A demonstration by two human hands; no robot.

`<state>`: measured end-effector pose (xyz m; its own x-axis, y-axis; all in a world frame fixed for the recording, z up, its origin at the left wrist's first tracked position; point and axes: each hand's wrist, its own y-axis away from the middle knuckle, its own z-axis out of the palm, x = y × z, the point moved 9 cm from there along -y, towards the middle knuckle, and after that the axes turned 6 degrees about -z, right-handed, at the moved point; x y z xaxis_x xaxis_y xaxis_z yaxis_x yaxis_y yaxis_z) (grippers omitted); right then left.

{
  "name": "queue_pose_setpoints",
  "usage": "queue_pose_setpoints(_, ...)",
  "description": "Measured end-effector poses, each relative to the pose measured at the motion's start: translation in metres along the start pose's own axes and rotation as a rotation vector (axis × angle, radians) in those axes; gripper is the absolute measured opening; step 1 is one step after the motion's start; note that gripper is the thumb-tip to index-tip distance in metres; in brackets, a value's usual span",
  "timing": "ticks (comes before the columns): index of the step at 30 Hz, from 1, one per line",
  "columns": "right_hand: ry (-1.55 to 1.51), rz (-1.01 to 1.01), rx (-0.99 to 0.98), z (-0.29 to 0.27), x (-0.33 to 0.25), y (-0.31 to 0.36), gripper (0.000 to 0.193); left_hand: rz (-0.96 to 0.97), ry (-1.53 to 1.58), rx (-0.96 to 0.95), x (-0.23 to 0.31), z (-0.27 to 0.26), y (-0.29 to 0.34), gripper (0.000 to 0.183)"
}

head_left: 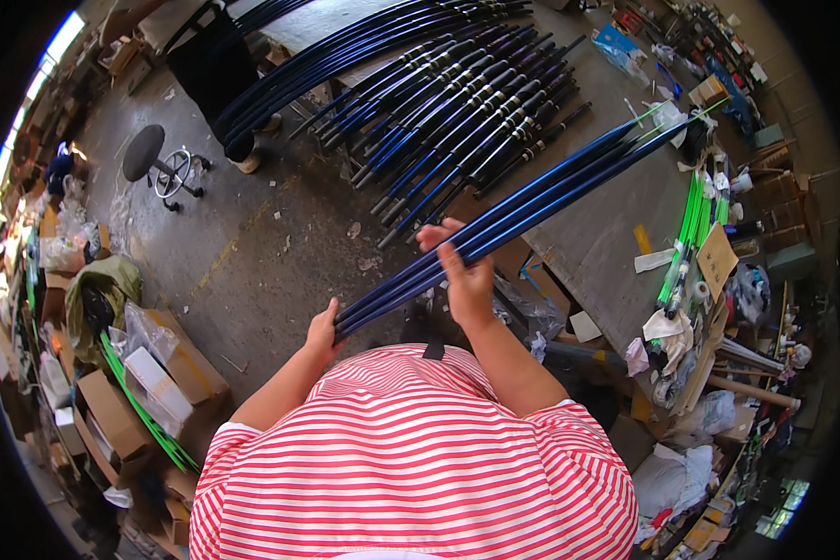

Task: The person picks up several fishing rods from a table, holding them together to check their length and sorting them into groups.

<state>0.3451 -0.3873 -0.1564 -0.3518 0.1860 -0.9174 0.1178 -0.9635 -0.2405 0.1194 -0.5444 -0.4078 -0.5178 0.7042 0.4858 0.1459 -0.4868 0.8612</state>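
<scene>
A bundle of several dark blue fishing rod blanks (532, 201) slants in front of me, its thin greenish tips reaching over the table at the right. My left hand (323, 329) is closed round the thick lower ends, thumb up. Farther along the bundle, my right hand (467, 275) has the blanks between its thumb and fingers; the fingers are slightly blurred and partly hidden. Beyond the bundle, many finished-looking fishing rods (457, 103) with black handles lie in rows, their butt ends over the table's edge.
A grey table (597, 224) runs along my right, with bright green rods (691, 224) and a cardboard tag (717, 261). A round black stool (145, 154) stands at the far left. Cardboard boxes (112, 411) crowd the left side. A co-worker in dark clothing (205, 75) is beyond.
</scene>
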Motion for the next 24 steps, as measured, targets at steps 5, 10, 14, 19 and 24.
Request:
queue_pose_setpoints(5,-0.185,0.221,0.247,-0.009,0.023,0.032,0.023,-0.042,-0.048,0.050,-0.051,-0.083,0.009,0.038)
queue_pose_setpoints(10,-0.230,0.277,0.229,0.011,0.054,0.060,0.022,0.156,-0.210,0.102,-0.044,-0.119,0.043,0.038)
queue_pose_setpoints(14,-0.211,0.318,0.267,0.017,0.067,0.065,0.019,0.332,-0.284,0.119,-0.053,-0.155,0.048,0.038)
queue_pose_setpoints(19,-0.219,0.393,0.361,0.003,0.093,0.072,0.016,0.480,-0.416,0.284,-0.074,-0.225,0.050,0.038)
queue_pose_setpoints(24,-0.257,0.525,0.417,-0.016,0.152,0.081,0.015,0.538,-0.480,0.382,-0.082,-0.263,0.073,0.039)
